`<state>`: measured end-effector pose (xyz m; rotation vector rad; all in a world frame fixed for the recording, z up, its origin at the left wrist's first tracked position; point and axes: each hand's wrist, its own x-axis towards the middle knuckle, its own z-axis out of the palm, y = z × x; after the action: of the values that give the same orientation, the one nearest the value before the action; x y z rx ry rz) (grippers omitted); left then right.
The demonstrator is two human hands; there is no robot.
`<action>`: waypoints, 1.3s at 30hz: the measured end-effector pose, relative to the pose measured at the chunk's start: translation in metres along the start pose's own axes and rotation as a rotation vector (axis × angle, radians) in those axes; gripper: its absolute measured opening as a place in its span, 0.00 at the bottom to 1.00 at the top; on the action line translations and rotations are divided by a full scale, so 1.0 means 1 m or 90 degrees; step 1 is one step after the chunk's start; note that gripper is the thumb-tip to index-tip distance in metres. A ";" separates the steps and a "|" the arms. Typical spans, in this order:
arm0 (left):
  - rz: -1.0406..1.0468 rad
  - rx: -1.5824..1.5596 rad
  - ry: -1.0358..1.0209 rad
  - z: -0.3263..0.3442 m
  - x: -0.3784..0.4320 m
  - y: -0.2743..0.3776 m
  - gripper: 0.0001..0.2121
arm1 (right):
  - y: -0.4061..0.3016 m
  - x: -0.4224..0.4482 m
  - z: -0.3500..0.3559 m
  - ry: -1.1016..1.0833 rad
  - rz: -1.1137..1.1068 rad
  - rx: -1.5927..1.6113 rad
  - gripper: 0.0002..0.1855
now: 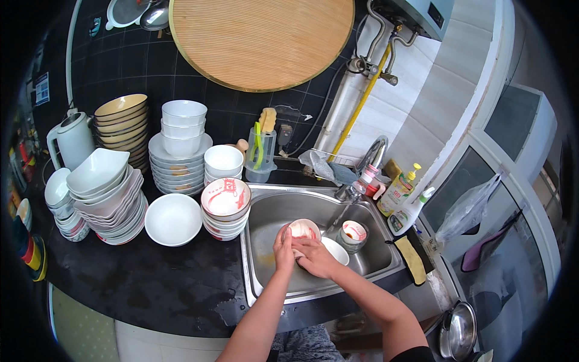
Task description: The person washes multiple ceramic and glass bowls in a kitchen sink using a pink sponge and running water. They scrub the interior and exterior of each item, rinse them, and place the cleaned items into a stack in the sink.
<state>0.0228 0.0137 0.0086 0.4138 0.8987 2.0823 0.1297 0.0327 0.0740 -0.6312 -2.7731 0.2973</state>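
Observation:
Over the stainless steel sink [267, 276], my left hand [285, 251] grips the left side of a white bowl with red markings [306, 229]. My right hand [316, 257] lies against the near side of that bowl, fingers across it; whether it also holds a cloth is unclear. Just behind my right hand sits a plain white bowl [335, 251] in the sink. Water runs from the faucet [368, 169] towards a small red-patterned bowl [354, 232], which rests on another vessel at the basin's right.
Left of the sink stand stacked red-patterned bowls [225, 199], a white bowl [173, 220], plates [176, 167], square dishes [106, 194] and a kettle [77, 135]. Two bottles [396, 195] [409, 211] and a yellow cloth [410, 260] are at the right rim.

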 end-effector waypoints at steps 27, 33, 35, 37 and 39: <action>-0.292 0.061 -0.090 -0.006 0.001 -0.004 0.33 | 0.015 0.007 -0.013 -0.011 -0.101 -0.110 0.34; -0.232 0.068 -0.052 -0.014 0.008 -0.003 0.33 | -0.004 -0.002 -0.024 -0.303 0.096 0.063 0.31; -0.190 0.090 -0.023 -0.012 0.008 -0.001 0.29 | 0.006 -0.014 -0.016 -0.223 -0.004 -0.026 0.31; -0.155 0.135 -0.006 -0.009 0.006 -0.004 0.25 | 0.014 -0.020 -0.009 -0.147 -0.055 -0.159 0.31; -0.144 0.162 -0.012 -0.006 0.004 -0.005 0.25 | 0.019 -0.021 -0.006 -0.071 -0.059 -0.337 0.31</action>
<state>0.0194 0.0162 0.0006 0.4415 1.1496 1.7625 0.1573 0.0403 0.0697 -0.6099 -2.9862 -0.4513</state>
